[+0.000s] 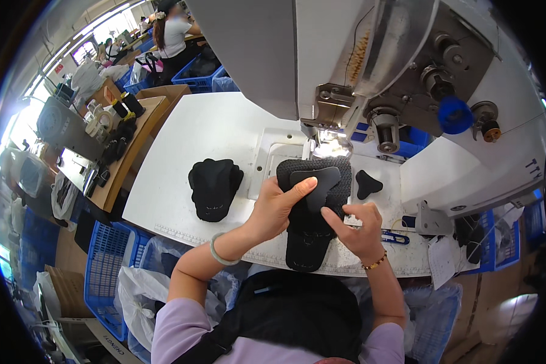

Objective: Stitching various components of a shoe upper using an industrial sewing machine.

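My left hand (278,206) is closed on a black textured fabric piece (340,171), its thumb pressing a smooth dark grey patch (325,182) against the top. My right hand (359,232) is at the piece's right edge, thumb and forefinger apart, the thumb tip touching the fabric. Below the held piece, more black fabric (307,252) lies at the table's front edge; whether the two are joined I cannot tell. The sewing machine's lit needle area (332,145) is just beyond the piece. A small three-lobed black piece (368,184) lies to the right.
A stack of black shaped pieces (215,189) lies on the white table (170,158) at left. Blue-handled thread snips (395,238) lie right of my right hand. The machine head (249,54) overhangs the table. Blue crates (106,267) stand below; a co-worker (175,36) is far behind.
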`<state>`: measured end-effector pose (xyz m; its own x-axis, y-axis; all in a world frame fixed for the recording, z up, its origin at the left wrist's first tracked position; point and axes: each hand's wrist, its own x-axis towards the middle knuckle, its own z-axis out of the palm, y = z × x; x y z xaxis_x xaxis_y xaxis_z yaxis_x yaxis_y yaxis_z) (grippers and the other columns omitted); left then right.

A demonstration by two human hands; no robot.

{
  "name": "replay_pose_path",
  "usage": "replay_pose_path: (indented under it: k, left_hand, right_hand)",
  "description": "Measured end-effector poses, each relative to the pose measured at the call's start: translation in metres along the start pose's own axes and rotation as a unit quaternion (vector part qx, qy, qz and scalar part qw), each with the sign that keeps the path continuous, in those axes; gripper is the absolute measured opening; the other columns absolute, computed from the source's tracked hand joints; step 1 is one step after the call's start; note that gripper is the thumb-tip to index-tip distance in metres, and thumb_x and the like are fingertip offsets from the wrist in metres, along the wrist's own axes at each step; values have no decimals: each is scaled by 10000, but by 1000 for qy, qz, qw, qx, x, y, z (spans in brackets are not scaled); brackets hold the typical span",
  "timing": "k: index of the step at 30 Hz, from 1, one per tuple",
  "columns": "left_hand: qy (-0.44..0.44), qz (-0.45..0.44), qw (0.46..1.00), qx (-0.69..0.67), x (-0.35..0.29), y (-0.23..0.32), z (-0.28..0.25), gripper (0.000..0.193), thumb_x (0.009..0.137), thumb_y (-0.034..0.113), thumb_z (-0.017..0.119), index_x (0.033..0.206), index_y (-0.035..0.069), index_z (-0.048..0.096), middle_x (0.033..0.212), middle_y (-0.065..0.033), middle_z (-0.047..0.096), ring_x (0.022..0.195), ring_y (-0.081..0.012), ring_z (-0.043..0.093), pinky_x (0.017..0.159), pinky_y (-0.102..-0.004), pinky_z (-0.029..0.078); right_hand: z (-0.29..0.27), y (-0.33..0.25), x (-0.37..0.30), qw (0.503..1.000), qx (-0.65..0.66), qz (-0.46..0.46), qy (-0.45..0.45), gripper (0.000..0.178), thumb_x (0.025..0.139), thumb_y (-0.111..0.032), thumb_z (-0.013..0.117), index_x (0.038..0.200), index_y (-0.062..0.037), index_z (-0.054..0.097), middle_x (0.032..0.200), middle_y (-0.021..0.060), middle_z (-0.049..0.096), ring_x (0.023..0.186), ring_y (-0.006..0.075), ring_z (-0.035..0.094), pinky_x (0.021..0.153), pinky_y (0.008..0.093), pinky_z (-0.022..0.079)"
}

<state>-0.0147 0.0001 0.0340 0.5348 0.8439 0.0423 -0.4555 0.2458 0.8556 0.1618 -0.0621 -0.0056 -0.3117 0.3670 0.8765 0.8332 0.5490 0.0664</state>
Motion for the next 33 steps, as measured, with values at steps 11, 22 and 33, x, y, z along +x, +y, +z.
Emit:
replay_pose_path:
  k: [11,22,33]
  left_hand:
    - [94,15,987,131,9,22,-23,250,868,208,589,960,-21,631,857,-38,641,753,-91,591,674,-227,472]
    - [40,99,982,158,64,11,-22,207,906,161,522,882,-32,592,793,18,574,753,-55,476,675,-230,393]
    - [26,104,974,198,63,19,-25,196,898,159,541,912,-33,581,813,8,584,757,-69,497,684,-239,411]
  right_hand:
    - [5,13,61,989,104,40,-101,480,569,-71,688,1026,-216,658,905,-37,506,801,138,522,664,299,397]
    - [22,40,40,975,134,161,-79,452,608,-15,731,1044,-122,682,916,39,502,698,140,573,650,245,472]
    - [23,38,37,984,85,140,-71,479,616,-156,796,1080,-185,680,949,19,479,662,103,477,638,237,470]
